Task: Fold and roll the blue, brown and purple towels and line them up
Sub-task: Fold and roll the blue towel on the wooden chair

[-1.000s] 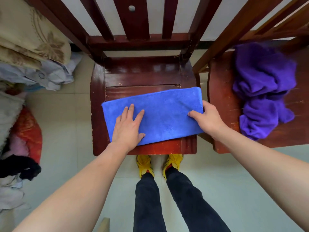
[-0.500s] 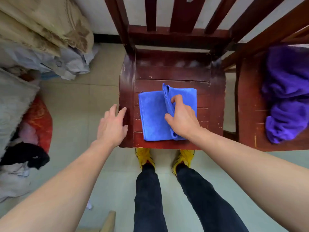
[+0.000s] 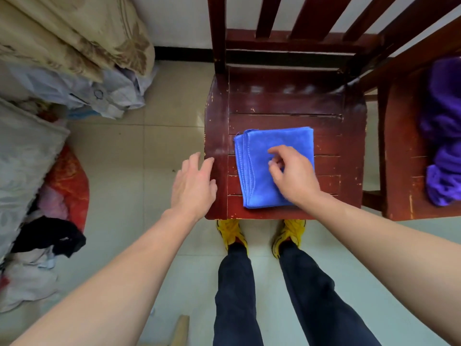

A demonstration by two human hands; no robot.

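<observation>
Head view: right hand (image 3: 294, 176) is curling fingers over blue towel (image 3: 259, 171); whether pinching, cannot tell. Left hand (image 3: 194, 186) is holding fingers straight.

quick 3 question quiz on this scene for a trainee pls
1. True or false: the blue towel is already rolled into a cylinder.
2. The purple towel lies: A) in a basket, B) bunched on the right-hand chair, C) under the blue towel.
3. Which hand is over the blue towel: the left hand or the right hand?
Key: 1 false, it lies folded flat; 2 B; 3 right hand.
</observation>
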